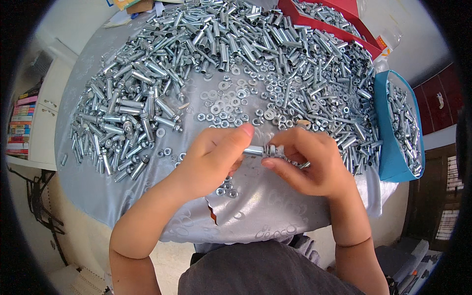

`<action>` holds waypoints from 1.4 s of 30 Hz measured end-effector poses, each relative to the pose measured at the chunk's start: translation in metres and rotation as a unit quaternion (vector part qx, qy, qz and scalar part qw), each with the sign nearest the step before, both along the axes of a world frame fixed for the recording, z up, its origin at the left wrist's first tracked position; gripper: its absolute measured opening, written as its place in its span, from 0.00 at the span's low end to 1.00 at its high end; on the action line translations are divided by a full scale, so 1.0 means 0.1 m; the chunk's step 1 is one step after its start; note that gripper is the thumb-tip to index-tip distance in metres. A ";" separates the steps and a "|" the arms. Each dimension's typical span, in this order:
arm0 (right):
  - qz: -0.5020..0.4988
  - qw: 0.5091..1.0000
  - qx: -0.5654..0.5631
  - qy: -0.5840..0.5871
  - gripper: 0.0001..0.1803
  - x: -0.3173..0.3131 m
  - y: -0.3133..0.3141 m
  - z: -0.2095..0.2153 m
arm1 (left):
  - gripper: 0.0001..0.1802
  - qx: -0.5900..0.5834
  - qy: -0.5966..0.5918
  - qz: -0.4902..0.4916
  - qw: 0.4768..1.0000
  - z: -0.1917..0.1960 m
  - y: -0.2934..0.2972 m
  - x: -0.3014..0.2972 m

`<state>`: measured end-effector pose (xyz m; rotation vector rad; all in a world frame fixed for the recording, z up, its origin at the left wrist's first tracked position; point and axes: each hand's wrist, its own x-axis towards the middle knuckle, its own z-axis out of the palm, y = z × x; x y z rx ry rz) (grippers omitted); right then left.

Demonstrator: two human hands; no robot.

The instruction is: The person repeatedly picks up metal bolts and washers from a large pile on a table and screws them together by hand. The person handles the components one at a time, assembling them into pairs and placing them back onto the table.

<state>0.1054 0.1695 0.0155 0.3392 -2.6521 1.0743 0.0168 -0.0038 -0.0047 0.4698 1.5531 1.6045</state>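
Above the near part of the table I hold a silver sleeve anchor bolt (254, 150) level between both hands. My left hand (211, 155) is closed round the sleeve end, thumb on top. My right hand (314, 160) pinches the other end, where a nut and washer (271, 150) sit, between thumb and fingers. The far tip of the bolt is hidden in my left fingers. Just beyond my hands lie loose nuts (223, 118) and flat washers (226, 102). A few more nuts (227, 189) rest below my left hand.
Assembled anchor bolts (125, 115) are heaped at the left. Metal sleeves (231, 37) pile up across the far side. A red box (334, 27) and a blue bin (387, 128) of metal parts stand at the right. The silver tablecloth (275, 206) has a tear near its front edge.
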 end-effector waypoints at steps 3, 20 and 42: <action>0.049 0.995 0.043 0.081 0.14 -0.02 0.06 -0.11 | 0.26 -0.013 0.032 -0.004 0.999 0.05 0.04 0.01; 0.087 0.996 0.016 0.029 0.13 -0.04 0.05 -0.05 | 0.28 -0.021 0.043 -0.026 0.999 -0.03 0.02 0.01; 0.056 0.998 -0.024 0.001 0.13 0.00 -0.04 -0.05 | 0.28 -0.026 0.041 -0.026 0.998 0.00 0.02 0.02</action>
